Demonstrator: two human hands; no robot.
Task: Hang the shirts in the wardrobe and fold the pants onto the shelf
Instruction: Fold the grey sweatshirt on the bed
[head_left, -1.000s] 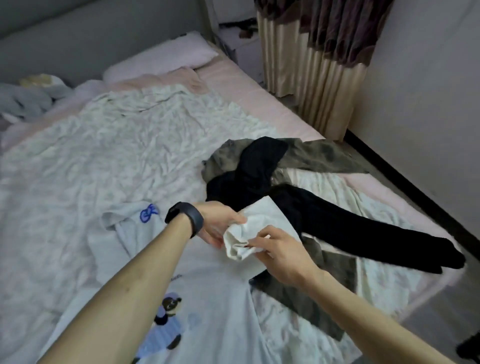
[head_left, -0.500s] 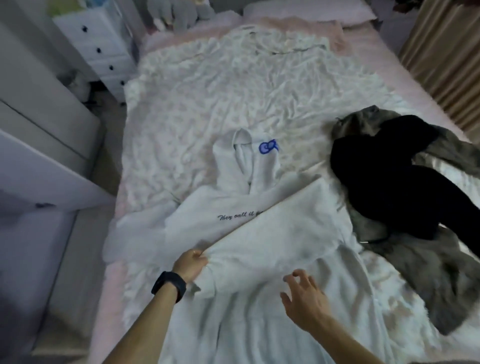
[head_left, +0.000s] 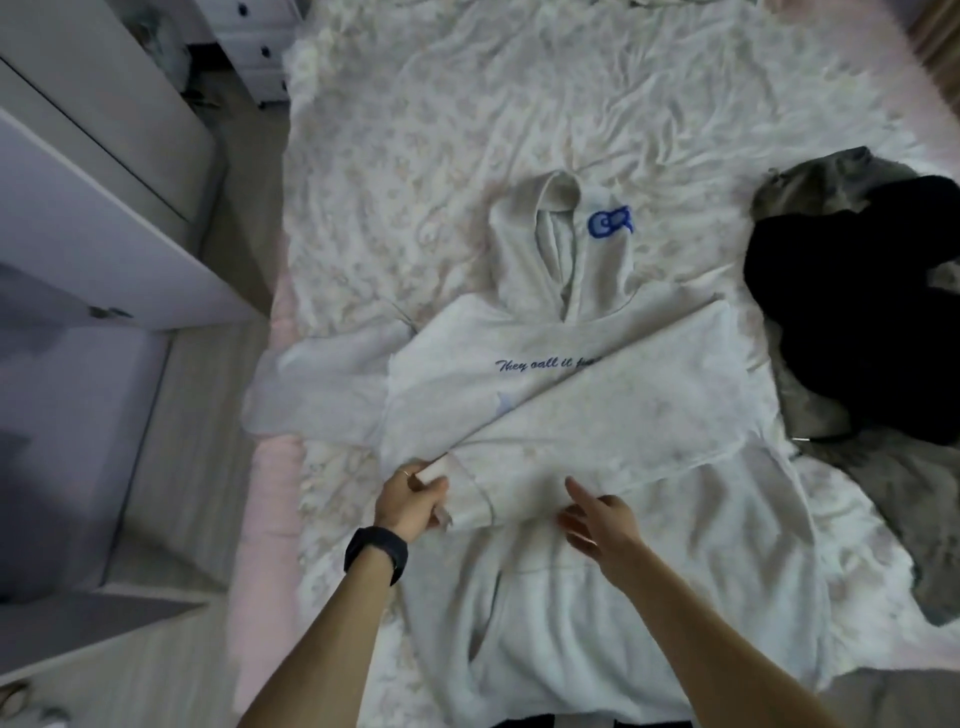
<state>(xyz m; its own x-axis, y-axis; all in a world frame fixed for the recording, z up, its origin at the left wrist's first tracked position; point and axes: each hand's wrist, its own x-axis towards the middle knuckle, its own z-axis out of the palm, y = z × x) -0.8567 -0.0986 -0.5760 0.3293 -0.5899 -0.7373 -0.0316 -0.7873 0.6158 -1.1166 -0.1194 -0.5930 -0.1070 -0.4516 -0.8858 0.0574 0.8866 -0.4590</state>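
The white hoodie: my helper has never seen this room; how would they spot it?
On the bed, the hoodie lies flat in the middle, one sleeve folded across its chest. Unlike the dark clothes heaped beside it, it is white, with a blue logo on the hood and blue script below.

Both bare forearms reach forward from the lower edge and draw closer toward the hands; the left hand (head_left: 410, 496) curls fingers and thumb around the cuff end of a white hoodie sleeve (head_left: 597, 426), a black band (head_left: 376, 553) on its wrist; the right hand (head_left: 597, 525) is relaxed, palm down, index finger stretched forward
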